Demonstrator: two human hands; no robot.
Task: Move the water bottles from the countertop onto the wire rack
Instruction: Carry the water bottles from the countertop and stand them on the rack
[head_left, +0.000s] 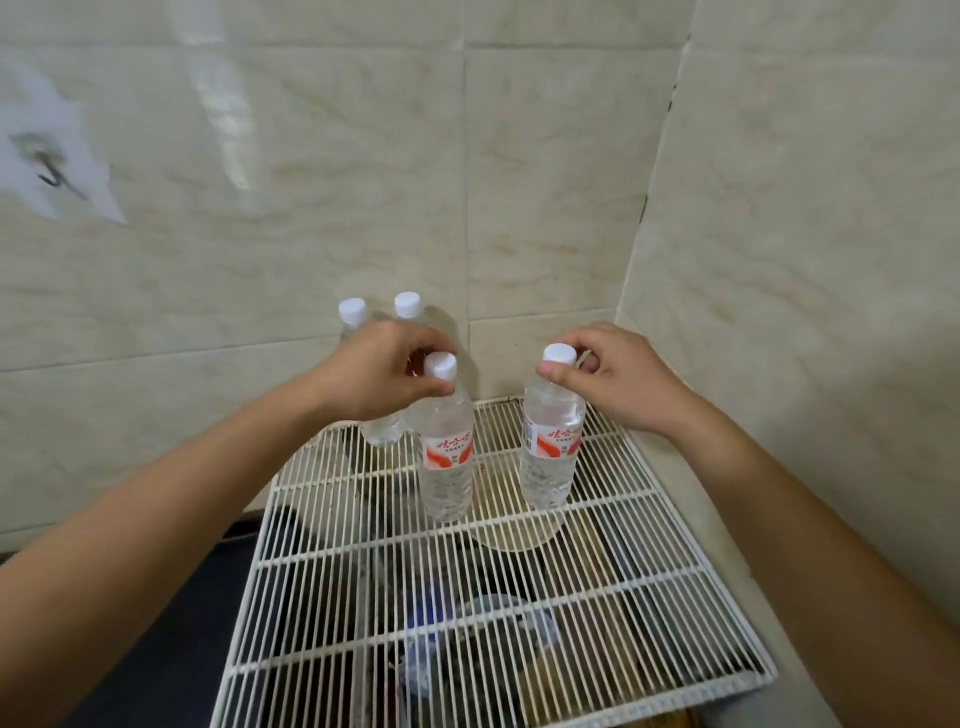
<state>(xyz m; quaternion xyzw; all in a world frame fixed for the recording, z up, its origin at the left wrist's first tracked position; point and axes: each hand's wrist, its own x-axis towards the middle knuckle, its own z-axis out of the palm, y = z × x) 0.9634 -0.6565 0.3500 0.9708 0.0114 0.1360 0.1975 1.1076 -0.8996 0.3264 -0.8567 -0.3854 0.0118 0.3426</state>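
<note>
1. On the far left of the tiled wall (234, 208), a pale smeared patch (52, 156) with a dark mark shows; it is too blurred to read.
2. Behind the left hand (382, 374) stand two clear water bottles with white caps, the back left bottle (354, 313) and the back middle bottle (407, 305), side by side at the rear left edge of the white wire rack (519, 597). The hand and wrist hide their labels.
3. The left hand pinches the neck of the left front bottle (445, 457) just under its white cap, thumb and fingers closed around it. The bottle stands upright with its base on the rack wires.
4. Its label is white with a red swoosh and red Chinese characters; the small print beneath is too fine to read.
5. The right hand (618, 379) pinches the white cap and neck of the right front bottle (551, 447), thumb in front and fingers curled behind. This bottle is also upright on the rack, apart from the left one.
6. It carries the same red-and-white label, with a barcode strip at its left edge.
7. Under the rack, dim shapes and a pale round dish (514, 535) show through the wires.
</note>
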